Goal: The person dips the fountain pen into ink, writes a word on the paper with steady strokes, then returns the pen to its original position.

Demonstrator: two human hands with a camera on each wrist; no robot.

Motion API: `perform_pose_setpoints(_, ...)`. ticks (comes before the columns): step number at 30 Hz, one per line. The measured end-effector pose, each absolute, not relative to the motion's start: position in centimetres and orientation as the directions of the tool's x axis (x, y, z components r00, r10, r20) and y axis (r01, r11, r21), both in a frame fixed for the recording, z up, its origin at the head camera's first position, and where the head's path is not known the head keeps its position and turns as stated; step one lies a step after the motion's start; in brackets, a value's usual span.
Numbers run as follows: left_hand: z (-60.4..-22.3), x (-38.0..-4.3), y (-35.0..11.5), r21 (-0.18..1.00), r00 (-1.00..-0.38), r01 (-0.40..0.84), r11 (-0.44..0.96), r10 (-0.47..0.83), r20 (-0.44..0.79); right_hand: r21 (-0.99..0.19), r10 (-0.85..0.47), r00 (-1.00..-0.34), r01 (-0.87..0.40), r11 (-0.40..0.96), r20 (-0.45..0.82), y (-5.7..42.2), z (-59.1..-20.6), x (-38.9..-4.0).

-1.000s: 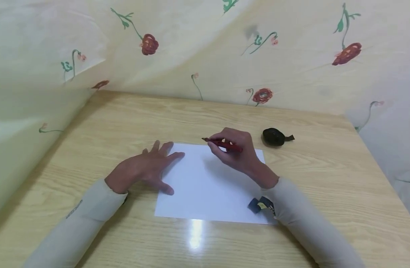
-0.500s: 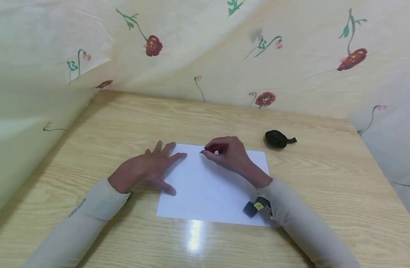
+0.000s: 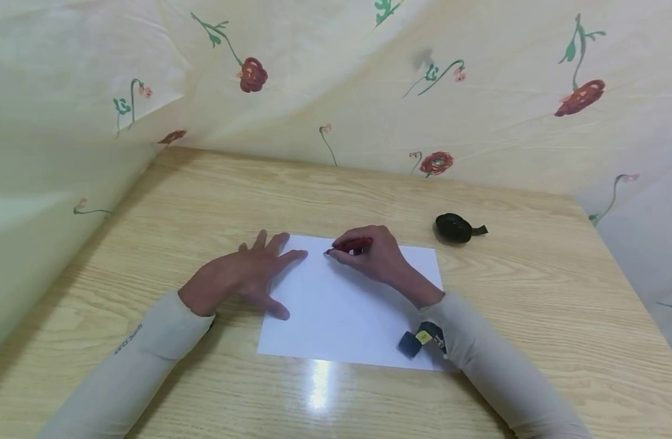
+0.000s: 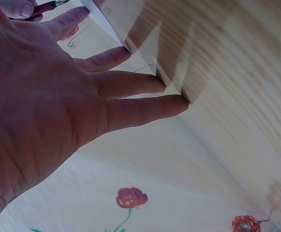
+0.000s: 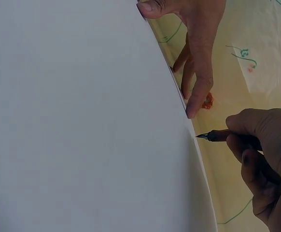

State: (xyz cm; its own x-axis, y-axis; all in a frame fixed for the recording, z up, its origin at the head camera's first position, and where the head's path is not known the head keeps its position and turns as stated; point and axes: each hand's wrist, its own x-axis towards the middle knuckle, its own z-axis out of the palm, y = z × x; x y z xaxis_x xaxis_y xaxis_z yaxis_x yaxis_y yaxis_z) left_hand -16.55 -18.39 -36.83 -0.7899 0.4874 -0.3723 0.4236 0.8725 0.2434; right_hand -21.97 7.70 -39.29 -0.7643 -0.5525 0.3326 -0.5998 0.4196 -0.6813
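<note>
A white sheet of paper (image 3: 336, 305) lies on the wooden table. My left hand (image 3: 243, 274) rests at its left edge, fingers spread and fairly straight; in the left wrist view the fingertips (image 4: 176, 102) come down at the tabletop. My right hand (image 3: 380, 256) pinches a dark red fountain pen (image 3: 358, 244) between thumb and fingers, over the upper part of the sheet. In the right wrist view the pen's metal nib (image 5: 203, 136) points at the paper, its tip right at the surface. No clear mark shows on the sheet.
A small black oval object (image 3: 453, 228) with a short tail lies on the table (image 3: 533, 292) beyond the paper's upper right corner. A dark wrist device with a yellow part (image 3: 424, 336) hangs below my right sleeve. Cloth with flowers (image 3: 314, 79) encloses the table's back and sides.
My right hand has come down and slightly left, bringing the pen from above the sheet's far edge onto its upper part. The left hand has stayed in place; the view has shifted slightly.
</note>
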Motion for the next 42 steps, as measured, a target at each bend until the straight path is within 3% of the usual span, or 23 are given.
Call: perform_pose_setpoints(42, -36.4, -15.9, -18.8, 0.234, -0.779, 0.444, 0.865, 0.501, -0.377, -0.753, -0.490, -0.844, -0.465, 0.466, 0.218, 7.7, -39.2, -20.9)
